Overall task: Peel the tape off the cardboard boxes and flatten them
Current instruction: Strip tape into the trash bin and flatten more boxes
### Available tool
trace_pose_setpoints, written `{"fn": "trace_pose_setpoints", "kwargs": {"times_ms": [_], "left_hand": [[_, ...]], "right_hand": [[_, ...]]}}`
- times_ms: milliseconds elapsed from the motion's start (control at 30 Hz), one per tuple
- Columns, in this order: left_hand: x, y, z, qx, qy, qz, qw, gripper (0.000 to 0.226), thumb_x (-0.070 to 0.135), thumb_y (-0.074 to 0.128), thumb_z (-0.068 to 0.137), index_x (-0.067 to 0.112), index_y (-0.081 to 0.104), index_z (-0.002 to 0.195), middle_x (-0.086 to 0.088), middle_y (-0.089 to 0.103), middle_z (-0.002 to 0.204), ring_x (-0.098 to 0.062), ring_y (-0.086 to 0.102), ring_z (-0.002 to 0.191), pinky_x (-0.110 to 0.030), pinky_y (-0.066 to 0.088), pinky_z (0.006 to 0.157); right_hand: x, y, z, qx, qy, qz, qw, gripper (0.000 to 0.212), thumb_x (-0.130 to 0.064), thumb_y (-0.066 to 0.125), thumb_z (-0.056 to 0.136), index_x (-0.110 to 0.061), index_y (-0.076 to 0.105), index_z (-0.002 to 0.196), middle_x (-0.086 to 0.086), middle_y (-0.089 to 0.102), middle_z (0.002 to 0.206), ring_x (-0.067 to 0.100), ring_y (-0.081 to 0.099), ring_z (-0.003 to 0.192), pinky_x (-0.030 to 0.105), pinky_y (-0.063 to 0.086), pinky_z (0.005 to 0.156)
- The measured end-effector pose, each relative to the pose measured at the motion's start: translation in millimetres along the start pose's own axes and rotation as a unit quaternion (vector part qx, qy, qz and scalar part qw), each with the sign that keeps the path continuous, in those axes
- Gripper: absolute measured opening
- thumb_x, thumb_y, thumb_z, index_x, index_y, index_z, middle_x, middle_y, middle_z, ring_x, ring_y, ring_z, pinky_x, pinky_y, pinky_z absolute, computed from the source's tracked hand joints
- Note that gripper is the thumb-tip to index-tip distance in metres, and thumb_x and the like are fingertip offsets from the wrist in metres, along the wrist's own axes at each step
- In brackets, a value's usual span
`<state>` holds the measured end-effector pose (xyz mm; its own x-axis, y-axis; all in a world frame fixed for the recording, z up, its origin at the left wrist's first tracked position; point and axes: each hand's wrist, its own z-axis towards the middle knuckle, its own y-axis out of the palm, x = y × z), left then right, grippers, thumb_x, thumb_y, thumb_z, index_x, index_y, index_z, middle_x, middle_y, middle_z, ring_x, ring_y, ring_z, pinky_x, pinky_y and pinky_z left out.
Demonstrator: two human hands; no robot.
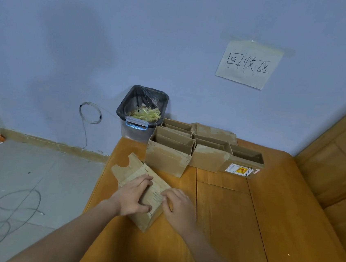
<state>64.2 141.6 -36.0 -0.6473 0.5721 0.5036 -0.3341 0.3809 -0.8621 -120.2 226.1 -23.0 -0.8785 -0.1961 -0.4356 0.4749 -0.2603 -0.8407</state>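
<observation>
- While both hands work it, the box (pixel 141 183) lies on its side near the tabletop's (pixel 233 222) left edge, one cut-out flap (pixel 124 166) splayed toward the far left corner.
- Left hand (pixel 133 195): fingers fairly straight across the top panel, thumb hooked at the near edge; seems to press and steady, not a full grip.
- Right hand (pixel 179 206): fingers bent down over the box's right edge; whether it pinches tape or only cardboard cannot be told.
- Handling, judged: light, thin corrugated board, stiff along panels, weak at creases; worn surface may tear with the tape. Best held flat on a panel, tape lifted from a loose end.
- Upright boxes (pixel 168 151) crowd the far edge; a bin (pixel 142 106) of peeled strips stands beyond it.
</observation>
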Motion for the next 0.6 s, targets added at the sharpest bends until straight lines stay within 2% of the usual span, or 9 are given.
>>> {"fn": "trace_pose_setpoints", "kwargs": {"times_ms": [67,133,200,267,367,433,500,600], "left_hand": [[0.6,1.1,0.0,0.004,0.001,-0.003,1.000,0.099,0.071,0.042,0.063,0.013,0.035,0.142,0.004,0.021,0.156,-0.011,0.020,0.143,-0.024,0.018,0.115],[1.1,1.1,0.5,0.006,0.005,-0.005,1.000,0.098,0.071,0.043,0.063,0.013,0.036,0.142,0.003,0.023,0.156,-0.011,0.020,0.143,-0.024,0.018,0.115],[0.4,0.2,0.5,0.007,0.004,-0.010,1.000,0.098,0.070,0.044,0.062,0.013,0.037,0.141,0.003,0.024,0.155,-0.010,0.020,0.143,-0.023,0.018,0.115],[-0.1,-0.5,0.3,0.002,0.001,-0.015,1.000,0.098,0.069,0.044,0.062,0.012,0.037,0.142,0.003,0.025,0.155,-0.010,0.020,0.143,-0.023,0.019,0.116],[0.7,-1.0,0.8,0.000,-0.001,-0.018,1.000,0.097,0.068,0.045,0.063,0.012,0.037,0.141,0.003,0.025,0.155,-0.010,0.021,0.142,-0.024,0.020,0.116],[1.5,-1.7,1.4,-0.004,-0.003,-0.018,1.000,0.097,0.069,0.045,0.063,0.013,0.037,0.141,0.003,0.024,0.155,-0.011,0.022,0.142,-0.025,0.021,0.116],[1.7,-1.9,2.3,-0.007,-0.001,-0.014,1.000,0.098,0.070,0.045,0.063,0.013,0.036,0.141,0.003,0.024,0.155,-0.012,0.023,0.141,-0.026,0.021,0.116],[0.4,-1.2,3.6,-0.005,0.006,-0.004,1.000,0.093,0.067,0.051,0.068,0.013,0.036,0.141,0.003,0.024,0.155,-0.012,0.023,0.141,-0.025,0.021,0.115]], "right_hand": [[-2.7,2.2,4.4,-0.059,-0.007,-0.004,0.998,0.037,-0.025,0.047,0.093,-0.018,0.059,0.128,-0.006,0.055,0.133,0.010,0.043,0.128,0.029,0.035,0.105],[-4.3,7.6,6.9,-0.120,-0.039,-0.029,0.992,0.047,-0.028,0.043,0.096,-0.020,0.044,0.142,-0.007,0.038,0.149,0.010,0.024,0.142,0.027,0.015,0.113],[-4.4,14.0,7.1,-0.163,-0.063,-0.058,0.983,0.049,-0.027,0.038,0.100,-0.021,0.033,0.149,-0.008,0.027,0.156,0.009,0.011,0.146,0.025,-0.001,0.115],[-1.5,16.9,6.2,-0.173,-0.073,-0.070,0.980,0.048,-0.023,0.034,0.102,-0.020,0.031,0.150,-0.007,0.026,0.157,0.008,0.010,0.146,0.023,-0.008,0.114],[3.4,14.7,5.0,-0.152,-0.100,-0.078,0.980,0.045,-0.019,0.039,0.100,-0.016,0.042,0.145,-0.003,0.036,0.152,0.012,0.022,0.144,0.029,-0.002,0.117],[7.3,11.2,2.7,-0.142,-0.118,-0.082,0.979,0.043,-0.016,0.043,0.096,-0.014,0.050,0.139,0.001,0.046,0.146,0.015,0.034,0.140,0.036,0.014,0.119],[11.5,7.2,0.6,-0.134,-0.132,-0.083,0.979,0.041,-0.013,0.050,0.092,-0.013,0.057,0.132,0.003,0.055,0.137,0.018,0.045,0.133,0.040,0.029,0.115],[15.1,3.5,-1.3,-0.129,-0.141,-0.084,0.978,0.038,-0.009,0.056,0.086,-0.012,0.062,0.123,0.003,0.061,0.128,0.018,0.053,0.124,0.038,0.040,0.108]]}}
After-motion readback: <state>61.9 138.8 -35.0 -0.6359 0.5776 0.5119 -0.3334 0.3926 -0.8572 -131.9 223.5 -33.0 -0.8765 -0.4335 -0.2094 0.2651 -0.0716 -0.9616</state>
